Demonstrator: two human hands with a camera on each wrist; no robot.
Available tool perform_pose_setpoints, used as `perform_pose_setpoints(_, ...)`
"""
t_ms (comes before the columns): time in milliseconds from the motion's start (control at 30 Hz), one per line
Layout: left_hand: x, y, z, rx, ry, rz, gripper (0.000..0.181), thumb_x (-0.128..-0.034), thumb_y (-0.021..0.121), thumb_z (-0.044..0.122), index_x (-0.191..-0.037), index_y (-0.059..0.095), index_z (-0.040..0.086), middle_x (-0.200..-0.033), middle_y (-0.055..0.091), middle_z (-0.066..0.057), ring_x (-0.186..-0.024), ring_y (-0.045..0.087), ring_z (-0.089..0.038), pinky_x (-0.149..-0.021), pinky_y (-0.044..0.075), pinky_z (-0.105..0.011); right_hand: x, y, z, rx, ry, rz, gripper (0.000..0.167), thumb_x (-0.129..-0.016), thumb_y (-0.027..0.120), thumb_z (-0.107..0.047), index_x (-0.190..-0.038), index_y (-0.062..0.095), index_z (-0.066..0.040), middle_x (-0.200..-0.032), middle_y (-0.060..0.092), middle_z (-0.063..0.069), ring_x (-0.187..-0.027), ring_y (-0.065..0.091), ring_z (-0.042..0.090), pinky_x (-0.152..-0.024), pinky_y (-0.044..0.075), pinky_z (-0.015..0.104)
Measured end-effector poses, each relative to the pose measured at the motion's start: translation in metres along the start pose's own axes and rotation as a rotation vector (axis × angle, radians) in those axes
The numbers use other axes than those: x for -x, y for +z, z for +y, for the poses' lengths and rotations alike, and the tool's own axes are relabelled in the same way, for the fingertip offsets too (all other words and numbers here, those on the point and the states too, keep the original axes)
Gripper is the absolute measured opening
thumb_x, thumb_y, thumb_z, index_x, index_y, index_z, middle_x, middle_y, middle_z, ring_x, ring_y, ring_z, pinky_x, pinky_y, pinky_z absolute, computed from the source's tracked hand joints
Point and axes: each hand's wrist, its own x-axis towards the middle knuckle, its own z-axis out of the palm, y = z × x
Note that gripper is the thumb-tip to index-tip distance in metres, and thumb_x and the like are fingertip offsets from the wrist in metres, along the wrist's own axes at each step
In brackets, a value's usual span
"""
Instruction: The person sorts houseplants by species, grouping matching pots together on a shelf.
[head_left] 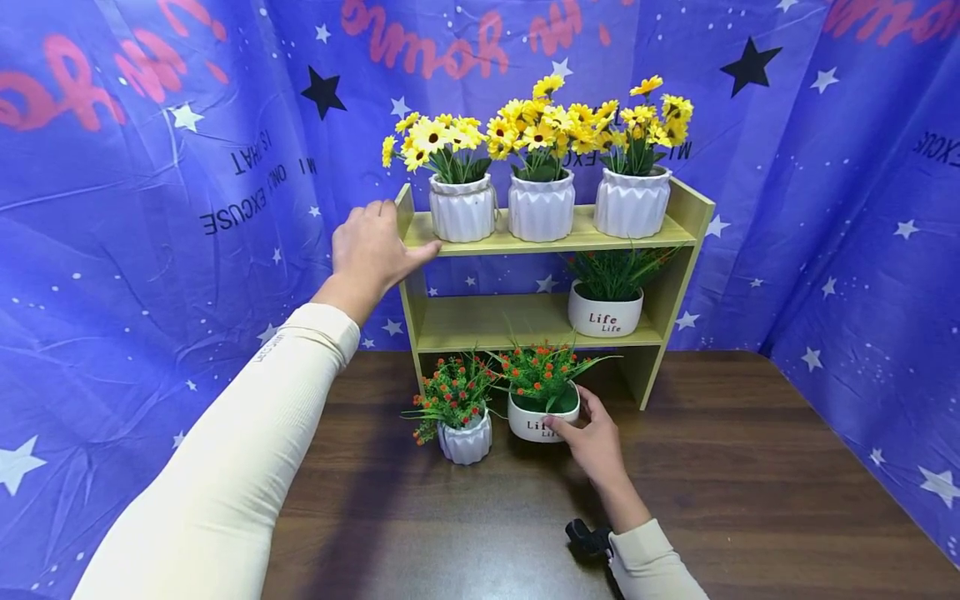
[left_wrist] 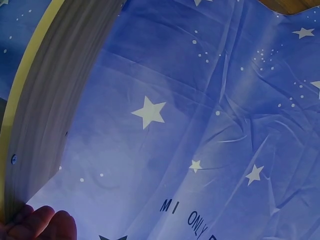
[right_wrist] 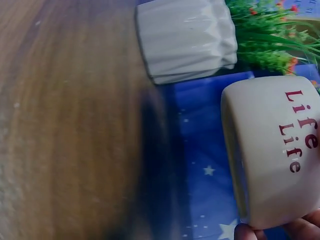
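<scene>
My left hand [head_left: 371, 246] grips the upper left corner of a light wooden two-tier shelf [head_left: 487, 321], its thumb along the top board's front edge. In the left wrist view, the fingertips [left_wrist: 57, 225] lie against the shelf's side panel [left_wrist: 47, 95]. With my right hand [head_left: 596, 442] I hold the right side of a white oval "Life" flowerpot [head_left: 528, 427], which has grass and small orange flowers. The right wrist view shows this flowerpot [right_wrist: 272, 160] raised off the table. Left of it stands a ribbed white flowerpot [head_left: 465, 442] with orange-flowered greenery.
Three ribbed white pots with yellow flowers [head_left: 542, 208] line the top board. Another "Life" pot [head_left: 607, 312] with grass occupies the right of the lower board. The shelf stands on a dark wooden table [head_left: 750, 483], against a blue star-patterned curtain [head_left: 855, 250].
</scene>
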Motion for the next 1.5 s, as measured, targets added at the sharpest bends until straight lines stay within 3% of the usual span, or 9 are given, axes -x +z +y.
perform_pose_setpoints(167,-0.001,-0.002,-0.001,-0.022,0.005,-0.012,0.093,-0.0816,0.054,0.076,-0.130,0.053,-0.004,-0.122,0.058,-0.020,-0.112,0.055,-0.039,-0.085,0.050,-0.054,0.002,-0.008,-0.012,-0.004,-0.010,0.017,0.077,-0.079,0.086,-0.020,-0.143,0.046,-0.003,-0.137,0.055,0.020,-0.125,0.052,0.029,-0.102,0.041,0.047)
perform_pose_setpoints(367,0.000,-0.002,0.000,-0.023,-0.001,-0.020,0.093,-0.0814,0.053,0.077,-0.129,0.053,-0.003,-0.121,0.058,-0.020,-0.111,0.055,-0.040,-0.084,0.050,-0.054,0.007,-0.016,-0.026,-0.033,-0.008,0.037,0.074,-0.079,0.085,-0.018,-0.142,0.048,-0.006,-0.136,0.057,0.016,-0.120,0.053,0.022,-0.091,0.043,0.029)
perform_pose_setpoints(600,-0.001,-0.002,0.001,-0.038,-0.014,-0.022,0.092,-0.0818,0.053,0.076,-0.129,0.053,-0.003,-0.121,0.059,-0.021,-0.112,0.055,-0.040,-0.083,0.050,-0.054,0.011,-0.024,-0.050,-0.114,-0.050,0.044,0.072,-0.080,0.084,-0.014,-0.142,0.047,-0.005,-0.136,0.058,0.017,-0.123,0.050,0.024,-0.099,0.039,0.039)
perform_pose_setpoints(800,-0.001,-0.001,0.002,-0.034,-0.020,-0.013,0.090,-0.0813,0.054,0.075,-0.126,0.054,-0.002,-0.119,0.059,-0.021,-0.110,0.056,-0.040,-0.082,0.051,-0.054,0.004,-0.027,-0.064,-0.139,-0.079,0.046,0.073,-0.080,0.083,-0.011,-0.142,0.046,-0.004,-0.133,0.060,0.015,-0.115,0.053,0.025,-0.081,0.047,0.020)
perform_pose_setpoints(900,-0.001,-0.001,0.002,-0.029,-0.020,-0.012,0.089,-0.0812,0.054,0.075,-0.126,0.055,-0.002,-0.117,0.060,-0.021,-0.109,0.056,-0.040,-0.082,0.051,-0.054,-0.002,-0.026,-0.068,-0.163,-0.103,0.048,0.072,-0.080,0.083,-0.010,-0.141,0.044,-0.002,-0.131,0.061,0.016,-0.113,0.054,0.024,-0.079,0.047,0.018)
perform_pose_setpoints(1233,-0.001,0.000,0.002,-0.019,-0.017,-0.015,0.088,-0.0819,0.054,0.074,-0.126,0.054,-0.002,-0.116,0.060,-0.020,-0.107,0.057,-0.040,-0.081,0.051,-0.054,-0.027,-0.017,-0.076,-0.137,-0.142,0.046,0.073,-0.082,0.082,-0.017,-0.142,0.043,-0.003,-0.137,0.057,0.014,-0.123,0.053,0.024,-0.085,0.047,0.019)
perform_pose_setpoints(1500,-0.001,-0.001,0.001,-0.017,-0.022,-0.018,0.089,-0.0818,0.054,0.074,-0.128,0.053,-0.001,-0.118,0.060,-0.020,-0.107,0.057,-0.039,-0.080,0.051,-0.053,-0.048,-0.004,-0.085,-0.062,-0.169,0.054,0.072,-0.084,0.081,-0.024,-0.143,0.046,-0.004,-0.140,0.053,0.016,-0.124,0.054,0.032,-0.091,0.051,0.044)
